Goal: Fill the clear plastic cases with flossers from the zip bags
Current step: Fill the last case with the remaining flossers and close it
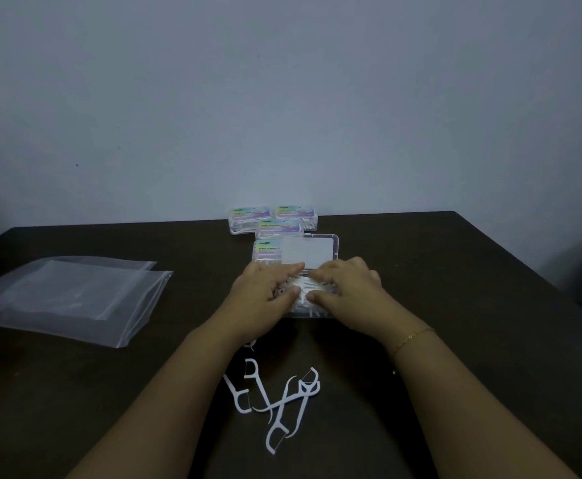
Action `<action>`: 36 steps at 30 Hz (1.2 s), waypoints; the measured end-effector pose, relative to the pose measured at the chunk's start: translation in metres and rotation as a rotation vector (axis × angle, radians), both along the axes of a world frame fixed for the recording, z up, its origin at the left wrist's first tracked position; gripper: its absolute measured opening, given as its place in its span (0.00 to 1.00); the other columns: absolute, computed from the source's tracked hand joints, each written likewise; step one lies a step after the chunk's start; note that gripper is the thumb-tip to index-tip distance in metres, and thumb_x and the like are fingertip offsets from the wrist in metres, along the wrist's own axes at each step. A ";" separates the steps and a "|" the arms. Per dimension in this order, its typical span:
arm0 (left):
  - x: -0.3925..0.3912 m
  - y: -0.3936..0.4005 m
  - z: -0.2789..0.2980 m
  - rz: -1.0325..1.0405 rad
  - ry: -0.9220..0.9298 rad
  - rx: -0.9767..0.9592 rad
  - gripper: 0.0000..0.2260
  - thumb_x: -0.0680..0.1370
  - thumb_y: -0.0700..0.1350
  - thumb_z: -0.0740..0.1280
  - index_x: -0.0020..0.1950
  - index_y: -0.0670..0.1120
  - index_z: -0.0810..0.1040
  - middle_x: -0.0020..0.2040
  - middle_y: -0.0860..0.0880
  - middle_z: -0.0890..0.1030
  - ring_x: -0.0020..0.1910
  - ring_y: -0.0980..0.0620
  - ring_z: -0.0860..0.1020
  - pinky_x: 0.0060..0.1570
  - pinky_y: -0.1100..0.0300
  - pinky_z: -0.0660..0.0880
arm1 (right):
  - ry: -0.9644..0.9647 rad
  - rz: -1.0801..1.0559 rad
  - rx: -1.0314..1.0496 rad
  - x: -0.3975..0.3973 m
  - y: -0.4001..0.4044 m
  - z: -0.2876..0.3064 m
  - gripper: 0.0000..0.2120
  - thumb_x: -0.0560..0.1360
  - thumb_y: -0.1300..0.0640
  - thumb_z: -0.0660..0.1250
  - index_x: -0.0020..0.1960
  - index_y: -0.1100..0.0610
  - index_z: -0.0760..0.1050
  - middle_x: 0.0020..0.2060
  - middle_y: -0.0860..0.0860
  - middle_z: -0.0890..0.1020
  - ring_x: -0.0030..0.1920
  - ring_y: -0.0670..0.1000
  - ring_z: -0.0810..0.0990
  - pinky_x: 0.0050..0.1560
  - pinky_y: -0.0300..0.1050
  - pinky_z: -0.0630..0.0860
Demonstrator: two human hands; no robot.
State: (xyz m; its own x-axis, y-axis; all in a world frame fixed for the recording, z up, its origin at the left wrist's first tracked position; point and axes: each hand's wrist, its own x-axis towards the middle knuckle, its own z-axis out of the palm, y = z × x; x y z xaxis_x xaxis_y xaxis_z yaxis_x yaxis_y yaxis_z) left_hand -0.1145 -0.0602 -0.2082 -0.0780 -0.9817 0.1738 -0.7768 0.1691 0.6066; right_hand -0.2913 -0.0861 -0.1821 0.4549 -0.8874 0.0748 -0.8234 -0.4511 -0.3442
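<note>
An open clear plastic case (312, 314) lies at the table's middle, its lid (312, 252) tipped back. A bundle of white flossers (305, 288) fills it. My left hand (263, 293) and my right hand (346, 288) meet over the case, each with thumb and curled fingers round the bundle. Several loose flossers (275, 399) lie on the table between my forearms. Flat clear zip bags (68, 299) are stacked at the left.
Several closed, labelled cases (272, 221) of flossers stand behind the open one, near the table's far edge by the wall. The dark table (472, 271) extends to the right. A thin bracelet (412, 337) sits on my right wrist.
</note>
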 end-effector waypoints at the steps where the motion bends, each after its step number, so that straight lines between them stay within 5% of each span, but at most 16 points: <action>1: -0.001 0.000 0.000 0.001 -0.028 -0.013 0.21 0.80 0.51 0.62 0.72 0.61 0.65 0.68 0.51 0.69 0.67 0.53 0.64 0.68 0.49 0.64 | 0.005 -0.006 -0.003 0.000 -0.001 0.001 0.21 0.79 0.46 0.60 0.71 0.46 0.67 0.68 0.45 0.69 0.67 0.50 0.61 0.63 0.49 0.59; 7: 0.004 -0.002 0.000 0.057 -0.043 -0.086 0.22 0.77 0.51 0.67 0.70 0.60 0.69 0.61 0.53 0.72 0.62 0.56 0.69 0.63 0.59 0.67 | 0.030 -0.040 -0.030 0.000 -0.004 0.002 0.17 0.81 0.50 0.58 0.69 0.46 0.70 0.67 0.45 0.71 0.66 0.50 0.62 0.63 0.49 0.61; 12: 0.007 -0.003 0.001 0.137 -0.123 -0.090 0.20 0.76 0.56 0.68 0.67 0.59 0.73 0.56 0.50 0.72 0.56 0.53 0.73 0.58 0.58 0.71 | 0.028 -0.017 -0.028 -0.001 -0.004 0.000 0.17 0.81 0.50 0.56 0.69 0.47 0.70 0.67 0.45 0.71 0.66 0.51 0.62 0.64 0.49 0.61; 18: 0.008 0.001 0.006 0.111 -0.011 -0.175 0.18 0.76 0.54 0.67 0.65 0.53 0.77 0.62 0.51 0.78 0.62 0.57 0.73 0.60 0.62 0.69 | -0.149 -0.053 -0.031 -0.005 -0.006 0.003 0.15 0.81 0.53 0.58 0.66 0.49 0.74 0.65 0.48 0.75 0.65 0.52 0.66 0.67 0.53 0.64; 23: 0.005 0.014 0.014 0.162 0.002 -0.229 0.15 0.78 0.52 0.66 0.64 0.53 0.78 0.55 0.54 0.80 0.51 0.61 0.72 0.49 0.63 0.69 | -0.193 -0.086 -0.044 -0.007 -0.001 0.006 0.14 0.80 0.54 0.60 0.64 0.51 0.76 0.61 0.48 0.77 0.63 0.51 0.68 0.65 0.54 0.68; 26: 0.003 0.027 0.020 0.228 0.067 -0.229 0.12 0.78 0.51 0.65 0.61 0.53 0.80 0.48 0.55 0.79 0.43 0.59 0.74 0.44 0.60 0.72 | -0.273 -0.045 -0.080 -0.009 0.012 0.008 0.13 0.78 0.55 0.63 0.61 0.51 0.79 0.54 0.46 0.79 0.56 0.46 0.71 0.60 0.48 0.71; 28: 0.005 0.036 0.018 0.270 0.080 -0.200 0.11 0.79 0.51 0.65 0.60 0.54 0.80 0.45 0.55 0.78 0.39 0.59 0.73 0.41 0.61 0.70 | -0.318 0.042 -0.012 -0.010 0.026 0.007 0.11 0.77 0.55 0.65 0.58 0.51 0.80 0.45 0.41 0.77 0.47 0.40 0.71 0.51 0.34 0.70; 30: 0.009 0.046 0.015 0.264 0.044 -0.155 0.11 0.79 0.49 0.65 0.60 0.54 0.80 0.43 0.58 0.75 0.39 0.59 0.73 0.42 0.60 0.70 | -0.290 0.149 0.110 -0.012 0.040 0.004 0.10 0.76 0.56 0.68 0.56 0.51 0.81 0.41 0.38 0.75 0.43 0.38 0.73 0.44 0.26 0.68; 32: 0.016 0.058 0.015 0.218 -0.012 -0.095 0.12 0.78 0.45 0.64 0.60 0.55 0.79 0.45 0.58 0.75 0.42 0.59 0.75 0.45 0.59 0.73 | -0.215 0.265 0.216 -0.013 0.052 -0.001 0.11 0.75 0.55 0.69 0.56 0.50 0.81 0.45 0.40 0.77 0.48 0.38 0.75 0.48 0.24 0.68; 36: 0.035 0.076 0.020 -0.002 -0.219 0.110 0.23 0.75 0.35 0.62 0.64 0.56 0.76 0.65 0.56 0.72 0.61 0.58 0.71 0.64 0.60 0.68 | -0.032 0.418 0.300 -0.019 0.065 -0.004 0.19 0.74 0.56 0.69 0.64 0.48 0.75 0.58 0.42 0.73 0.58 0.39 0.71 0.58 0.23 0.62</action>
